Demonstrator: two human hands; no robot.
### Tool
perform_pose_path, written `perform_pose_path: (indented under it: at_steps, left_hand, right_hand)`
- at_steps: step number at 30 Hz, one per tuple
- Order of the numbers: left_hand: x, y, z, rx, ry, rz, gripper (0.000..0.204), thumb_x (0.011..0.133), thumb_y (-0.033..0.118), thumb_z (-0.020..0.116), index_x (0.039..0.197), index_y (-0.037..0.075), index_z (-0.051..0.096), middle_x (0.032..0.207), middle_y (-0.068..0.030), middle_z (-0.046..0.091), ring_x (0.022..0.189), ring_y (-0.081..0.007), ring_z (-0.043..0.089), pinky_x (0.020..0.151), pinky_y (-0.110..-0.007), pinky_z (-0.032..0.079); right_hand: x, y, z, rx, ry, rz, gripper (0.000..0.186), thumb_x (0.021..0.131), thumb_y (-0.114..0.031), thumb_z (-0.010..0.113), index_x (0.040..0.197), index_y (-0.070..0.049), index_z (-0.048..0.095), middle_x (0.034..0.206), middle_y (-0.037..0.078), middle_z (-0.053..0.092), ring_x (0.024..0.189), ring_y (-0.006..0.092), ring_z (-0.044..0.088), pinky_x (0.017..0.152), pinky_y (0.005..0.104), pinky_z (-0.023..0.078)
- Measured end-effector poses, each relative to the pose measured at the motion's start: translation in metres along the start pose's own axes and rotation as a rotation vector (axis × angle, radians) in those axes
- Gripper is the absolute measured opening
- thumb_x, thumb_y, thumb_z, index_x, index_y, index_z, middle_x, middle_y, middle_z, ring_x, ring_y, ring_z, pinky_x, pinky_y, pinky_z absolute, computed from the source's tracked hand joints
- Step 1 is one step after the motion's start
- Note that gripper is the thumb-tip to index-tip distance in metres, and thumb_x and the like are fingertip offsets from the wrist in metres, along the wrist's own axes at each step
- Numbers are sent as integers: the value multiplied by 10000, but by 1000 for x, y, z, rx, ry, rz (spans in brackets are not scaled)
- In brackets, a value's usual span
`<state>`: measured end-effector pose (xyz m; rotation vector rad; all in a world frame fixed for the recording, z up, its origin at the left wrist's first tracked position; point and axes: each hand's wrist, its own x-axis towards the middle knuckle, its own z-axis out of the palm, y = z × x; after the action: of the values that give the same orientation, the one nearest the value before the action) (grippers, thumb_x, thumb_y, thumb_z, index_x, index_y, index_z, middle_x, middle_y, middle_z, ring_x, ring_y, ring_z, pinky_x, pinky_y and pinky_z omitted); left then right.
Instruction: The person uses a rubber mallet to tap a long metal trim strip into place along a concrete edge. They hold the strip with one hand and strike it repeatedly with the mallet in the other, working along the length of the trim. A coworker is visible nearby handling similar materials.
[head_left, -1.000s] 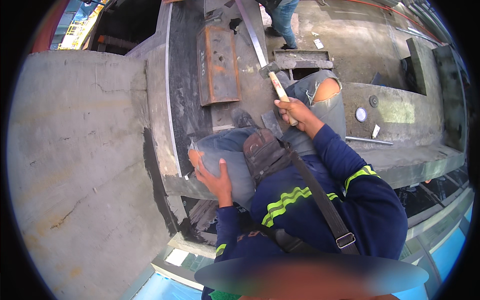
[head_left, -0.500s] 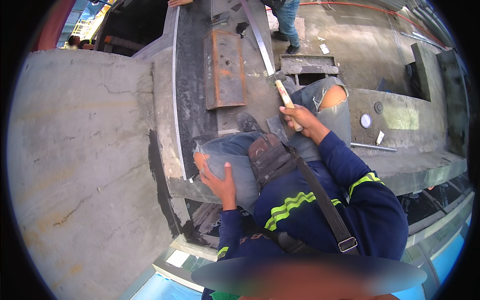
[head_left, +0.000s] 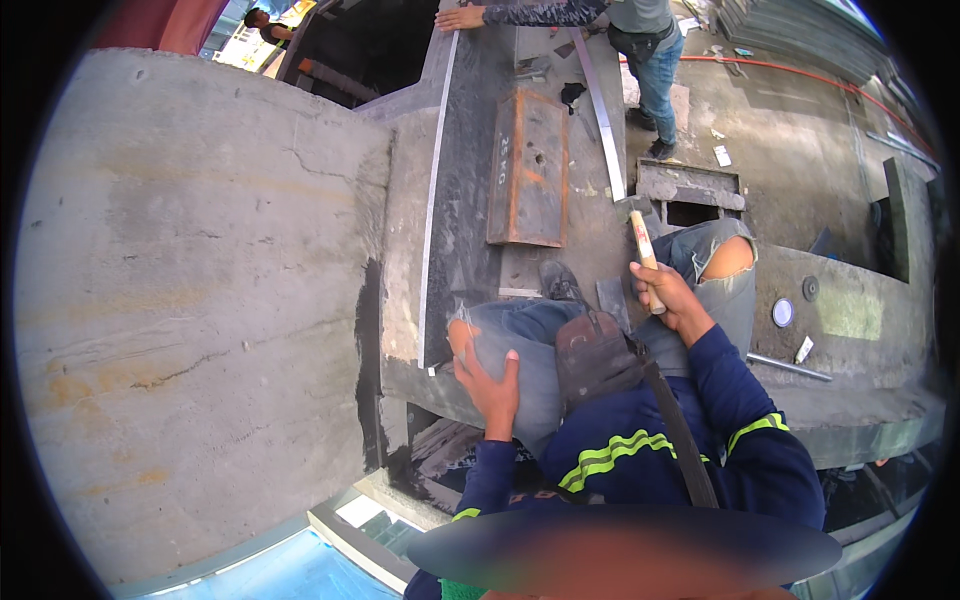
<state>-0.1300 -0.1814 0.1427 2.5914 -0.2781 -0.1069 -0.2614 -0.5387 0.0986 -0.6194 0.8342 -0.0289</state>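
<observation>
My right hand (head_left: 672,295) is closed around the pale wooden handle of a hammer (head_left: 642,240). Its dark grey head points away from me, close to the near end of a long flat metal bar (head_left: 597,110). With thumb and fingers apart, my left hand (head_left: 490,392) rests on my left knee by the torn denim and holds nothing. Left of that knee lies a long, thin, pale straightedge (head_left: 436,190) along a dark strip of surface. Between my knees and the far side sits a rusty steel block (head_left: 530,170).
Another person's hand (head_left: 460,18) touches the straightedge's far end. A wide concrete slab (head_left: 200,250) fills the left. A framed opening (head_left: 690,180) lies beyond my right knee. On the right are a round lid (head_left: 782,312), a metal tube (head_left: 790,367) and a red hose (head_left: 780,64).
My view has shifted, so the scene sits farther right and lower. More of the other person's body and outstretched arm now shows. My hands keep the same hold and rest.
</observation>
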Motion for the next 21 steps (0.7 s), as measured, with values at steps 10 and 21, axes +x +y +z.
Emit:
perform_pose_path:
  at_steps: [10, 21]
  left_hand:
    - [1, 1, -1, -31, 9, 18, 1007, 928, 474, 878, 1725, 118, 377, 1712, -411, 249, 1593, -583, 316, 1283, -590, 338]
    - [0, -1, 0, -38, 28, 6, 999, 917, 486, 886, 1718, 146, 396, 1702, -391, 274, 1569, -580, 352, 1268, -593, 359]
  right_hand:
    - [5, 5, -5, 17, -6, -16, 265, 1065, -274, 802, 1102, -134, 579, 816, -28, 602, 572, 87, 584, 485, 264, 456]
    - [8, 7, -7, 18, -8, -2, 271, 1061, -273, 809, 1096, -137, 577, 815, -26, 612, 571, 92, 592, 483, 268, 459]
